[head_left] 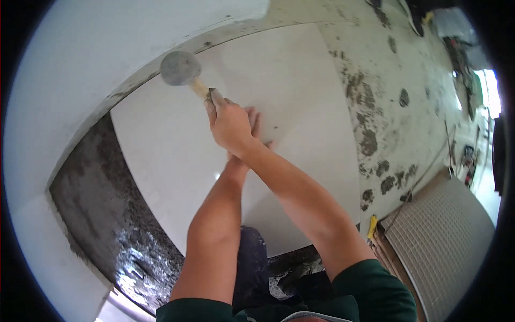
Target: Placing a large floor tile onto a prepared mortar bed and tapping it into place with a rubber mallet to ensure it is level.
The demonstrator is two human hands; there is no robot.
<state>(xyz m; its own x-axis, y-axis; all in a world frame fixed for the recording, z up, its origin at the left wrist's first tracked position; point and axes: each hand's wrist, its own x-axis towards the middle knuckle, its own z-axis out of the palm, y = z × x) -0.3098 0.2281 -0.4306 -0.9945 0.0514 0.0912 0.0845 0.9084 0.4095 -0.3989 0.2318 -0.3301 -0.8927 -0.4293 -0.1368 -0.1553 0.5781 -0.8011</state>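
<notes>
A large pale floor tile (300, 86) lies in front of me. My right hand (229, 124) is closed around the wooden handle of a rubber mallet (181, 68) with a round grey head. The mallet head is over the tile's far left part, near the wall; whether it touches the tile I cannot tell. My right forearm crosses over my left wrist. Partly hidden beneath it, my left hand (256, 122) rests on the tile, its visible fingers stretched out and apart. My knee in dark trousers shows by the tile's near edge.
A white wall (107, 59) curves along the left and far side. Wet grey mortar (96, 166) covers the floor left of the tile. Rightward, the pale floor (402, 129) bears dark smears. A ribbed-backed tile (445, 236) leans at lower right beside a yellow tool (372, 226).
</notes>
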